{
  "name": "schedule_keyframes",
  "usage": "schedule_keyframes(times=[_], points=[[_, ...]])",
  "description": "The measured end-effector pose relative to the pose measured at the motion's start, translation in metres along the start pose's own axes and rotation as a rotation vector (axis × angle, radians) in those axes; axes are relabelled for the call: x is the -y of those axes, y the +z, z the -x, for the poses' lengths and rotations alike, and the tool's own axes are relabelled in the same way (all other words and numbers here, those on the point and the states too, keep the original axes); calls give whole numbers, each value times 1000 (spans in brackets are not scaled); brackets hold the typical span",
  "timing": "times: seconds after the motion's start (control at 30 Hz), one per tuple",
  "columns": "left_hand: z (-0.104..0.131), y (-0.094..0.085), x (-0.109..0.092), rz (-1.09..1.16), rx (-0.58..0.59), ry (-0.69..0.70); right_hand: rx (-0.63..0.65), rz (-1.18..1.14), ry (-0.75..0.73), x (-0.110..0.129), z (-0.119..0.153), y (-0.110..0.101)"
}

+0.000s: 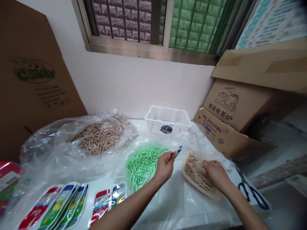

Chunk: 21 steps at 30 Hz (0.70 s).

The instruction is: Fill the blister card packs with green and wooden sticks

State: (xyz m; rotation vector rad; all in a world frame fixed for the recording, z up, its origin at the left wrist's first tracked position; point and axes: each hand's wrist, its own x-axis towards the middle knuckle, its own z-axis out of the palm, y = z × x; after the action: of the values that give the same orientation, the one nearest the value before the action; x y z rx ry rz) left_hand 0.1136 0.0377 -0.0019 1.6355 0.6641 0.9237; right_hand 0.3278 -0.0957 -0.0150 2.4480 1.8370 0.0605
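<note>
My left hand (165, 166) pinches a small printed packet (175, 153) with red and blue-green edges, held above the table beside a heap of green sticks (144, 163). Over the right side of a shallow pale tray (185, 175) of thin tan sticks (198, 172), my right hand (214, 172) has its fingers pressed together at the sticks. What those fingers hold, if anything, is hidden. Colourful printed packets (59, 204) lie overlapping at the front left, with more packets (100, 204) nearer the middle.
A clear plastic bag (55, 137) with brown sticks (98, 137) lies at the back left. Against the wall stands a white basket (168, 118). Blue-handled scissors (254, 195) lie at the right edge. Cardboard boxes (237, 108) stand right, another box (35, 64) left.
</note>
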Motion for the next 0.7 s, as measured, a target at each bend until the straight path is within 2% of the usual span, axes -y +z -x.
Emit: schedule_keyframes(times=[0.13, 0.23, 0.37, 0.47, 0.53, 0.57, 0.63, 0.7], points=[[-10, 25, -2, -3, -6, 92, -52, 75, -37, 9, 1, -9], [-13, 39, -3, 21, -54, 96, -86, 85, -85, 25, 2, -18], [-17, 65, -1, 194, -79, -14, -133, 70, -155, 56, 1, -34], [-24, 88, 2, 344, -88, -113, -169, -50, -166, 66, -3, -36], [-29, 97, 2, 386, -95, -126, -189, -298, -136, 62, -5, -32], [-30, 99, 2, 401, -100, -125, -203, -497, -97, 59, -6, -28], [-31, 100, 2, 435, -133, -125, -288, -1051, 35, 55, -7, -22], [-28, 99, 1, 497, -206, -146, -426, -1554, 173, 59, -8, -19]])
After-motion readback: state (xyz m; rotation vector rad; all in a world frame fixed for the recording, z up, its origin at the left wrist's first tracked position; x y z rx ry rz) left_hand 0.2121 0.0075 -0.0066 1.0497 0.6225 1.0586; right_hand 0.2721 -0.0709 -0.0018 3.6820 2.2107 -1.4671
